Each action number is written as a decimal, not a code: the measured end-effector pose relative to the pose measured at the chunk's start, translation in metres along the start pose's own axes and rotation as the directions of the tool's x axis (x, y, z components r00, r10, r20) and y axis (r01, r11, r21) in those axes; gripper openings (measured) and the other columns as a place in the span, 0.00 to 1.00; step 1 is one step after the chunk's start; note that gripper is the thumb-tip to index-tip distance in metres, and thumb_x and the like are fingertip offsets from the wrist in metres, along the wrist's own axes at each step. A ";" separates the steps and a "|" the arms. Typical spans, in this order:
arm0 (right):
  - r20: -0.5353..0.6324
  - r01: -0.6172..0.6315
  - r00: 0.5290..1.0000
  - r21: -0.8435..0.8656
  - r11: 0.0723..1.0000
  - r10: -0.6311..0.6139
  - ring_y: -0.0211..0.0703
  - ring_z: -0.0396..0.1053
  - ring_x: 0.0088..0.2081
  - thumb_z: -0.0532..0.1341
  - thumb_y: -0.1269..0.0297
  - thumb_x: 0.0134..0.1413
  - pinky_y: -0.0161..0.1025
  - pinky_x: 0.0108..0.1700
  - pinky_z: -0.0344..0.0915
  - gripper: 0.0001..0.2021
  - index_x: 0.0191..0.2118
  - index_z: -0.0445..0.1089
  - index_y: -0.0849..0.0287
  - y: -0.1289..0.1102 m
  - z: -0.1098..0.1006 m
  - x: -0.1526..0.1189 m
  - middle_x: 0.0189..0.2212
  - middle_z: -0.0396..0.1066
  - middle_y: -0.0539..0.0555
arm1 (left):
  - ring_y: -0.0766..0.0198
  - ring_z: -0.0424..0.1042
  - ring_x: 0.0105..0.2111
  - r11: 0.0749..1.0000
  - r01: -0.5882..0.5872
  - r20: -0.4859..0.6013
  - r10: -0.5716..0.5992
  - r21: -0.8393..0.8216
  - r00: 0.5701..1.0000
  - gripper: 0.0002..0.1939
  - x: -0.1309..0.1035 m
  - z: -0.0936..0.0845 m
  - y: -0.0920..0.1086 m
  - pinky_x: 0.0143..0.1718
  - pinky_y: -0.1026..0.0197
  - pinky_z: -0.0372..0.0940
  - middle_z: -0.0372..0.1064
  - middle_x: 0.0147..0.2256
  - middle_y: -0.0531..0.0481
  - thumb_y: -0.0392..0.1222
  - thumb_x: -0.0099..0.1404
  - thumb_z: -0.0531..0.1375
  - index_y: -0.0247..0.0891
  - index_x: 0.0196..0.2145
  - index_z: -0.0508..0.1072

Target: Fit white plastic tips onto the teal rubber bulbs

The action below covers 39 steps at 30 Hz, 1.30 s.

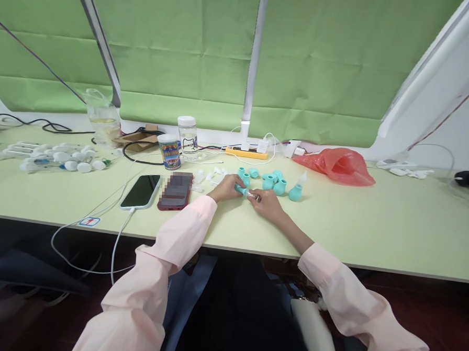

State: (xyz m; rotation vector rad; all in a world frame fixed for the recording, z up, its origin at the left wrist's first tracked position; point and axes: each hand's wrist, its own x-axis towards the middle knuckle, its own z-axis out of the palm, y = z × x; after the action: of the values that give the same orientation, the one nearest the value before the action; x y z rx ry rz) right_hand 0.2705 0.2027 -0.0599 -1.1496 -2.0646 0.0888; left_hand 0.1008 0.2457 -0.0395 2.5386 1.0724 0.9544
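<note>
My left hand is closed around a teal rubber bulb that lies on its side, its mouth toward the right. The fingers of my right hand pinch a small clear nozzle at that mouth; whether it is seated inside I cannot tell. Just behind my hands stand several more teal bulbs with open necks. To their right, one finished-looking bulb syringe stands upright with a translucent tip. Small clear plastic pieces lie loose left of my left hand.
Two phones, one black-screened and one in a red case, lie to the left. Behind are a printed tub, a clear bottle and a yellow power strip. A red plastic bag and bagged white-capped items flank them.
</note>
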 end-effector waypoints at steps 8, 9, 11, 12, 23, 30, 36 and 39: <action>0.035 -0.249 0.966 0.363 0.898 0.254 0.38 0.66 0.22 0.59 0.58 0.39 0.33 0.23 0.60 0.14 0.29 0.71 0.65 0.001 0.004 0.002 0.21 0.71 0.54 | 0.64 0.66 0.33 0.998 -0.038 0.013 0.037 0.058 0.999 0.13 0.000 0.001 0.002 0.36 0.63 0.60 0.67 0.33 0.48 0.38 0.44 0.61 0.35 0.30 0.74; 0.057 -0.284 0.957 0.401 0.871 0.285 0.37 0.64 0.19 0.60 0.58 0.38 0.32 0.20 0.59 0.15 0.29 0.71 0.65 0.001 0.003 0.002 0.20 0.70 0.54 | 0.64 0.66 0.33 0.998 -0.040 0.016 0.039 0.058 0.999 0.13 0.000 0.001 0.003 0.36 0.63 0.60 0.67 0.33 0.48 0.38 0.44 0.61 0.36 0.30 0.74; 0.123 -0.362 0.930 0.477 0.801 0.347 0.33 0.59 0.14 0.61 0.56 0.36 0.31 0.15 0.55 0.16 0.28 0.70 0.66 -0.001 0.001 0.003 0.16 0.68 0.52 | 0.63 0.66 0.34 0.997 -0.043 0.024 0.042 0.058 0.999 0.12 -0.001 0.001 0.003 0.37 0.63 0.60 0.67 0.33 0.48 0.38 0.44 0.61 0.36 0.31 0.74; 0.162 -0.406 0.911 0.513 0.757 0.379 0.31 0.57 0.12 0.62 0.56 0.34 0.30 0.13 0.53 0.16 0.27 0.69 0.66 -0.002 0.000 0.004 0.15 0.67 0.51 | 0.63 0.66 0.34 0.997 -0.048 0.027 0.046 0.059 0.999 0.13 -0.001 0.001 0.003 0.37 0.63 0.60 0.67 0.33 0.48 0.38 0.44 0.61 0.37 0.31 0.74; 0.384 -0.637 0.744 0.652 0.410 0.546 0.28 0.55 0.13 0.63 0.64 0.35 0.28 0.12 0.52 0.08 0.22 0.68 0.65 -0.006 -0.003 0.007 0.15 0.68 0.53 | 0.63 0.66 0.35 0.996 -0.053 0.052 0.049 0.070 0.997 0.14 -0.001 0.004 0.003 0.38 0.63 0.60 0.67 0.35 0.48 0.41 0.43 0.62 0.37 0.31 0.74; 0.306 -0.622 0.736 0.656 0.426 0.604 0.31 0.59 0.14 0.63 0.62 0.34 0.30 0.14 0.56 0.10 0.25 0.66 0.63 -0.007 0.002 0.011 0.15 0.68 0.53 | 0.63 0.67 0.34 0.996 -0.060 0.037 0.058 0.059 0.998 0.16 0.000 0.001 0.008 0.37 0.63 0.60 0.68 0.34 0.48 0.43 0.42 0.63 0.36 0.32 0.73; 0.129 -0.533 0.776 0.658 0.532 0.618 0.29 0.56 0.12 0.62 0.61 0.31 0.28 0.13 0.53 0.11 0.24 0.66 0.63 -0.010 0.003 0.014 0.12 0.63 0.47 | 0.63 0.64 0.38 0.982 0.066 -0.240 -0.022 0.177 0.971 0.11 0.006 -0.019 0.000 0.44 0.61 0.57 0.67 0.35 0.48 0.41 0.55 0.52 0.37 0.33 0.71; 0.105 -0.509 0.797 0.647 0.567 0.595 0.30 0.56 0.12 0.62 0.61 0.31 0.29 0.13 0.53 0.11 0.24 0.66 0.63 -0.010 0.004 0.013 0.11 0.62 0.46 | 0.56 0.60 0.44 0.879 0.338 -0.387 -0.198 0.337 0.901 0.15 0.007 -0.027 -0.023 0.44 0.54 0.55 0.64 0.41 0.43 0.34 0.56 0.49 0.37 0.40 0.68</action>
State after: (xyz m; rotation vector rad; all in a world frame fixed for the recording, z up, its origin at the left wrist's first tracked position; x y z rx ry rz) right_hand 0.2573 0.2078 -0.0511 -1.2462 -1.2832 0.9536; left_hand 0.0746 0.2658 -0.0256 2.4597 1.8454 1.2300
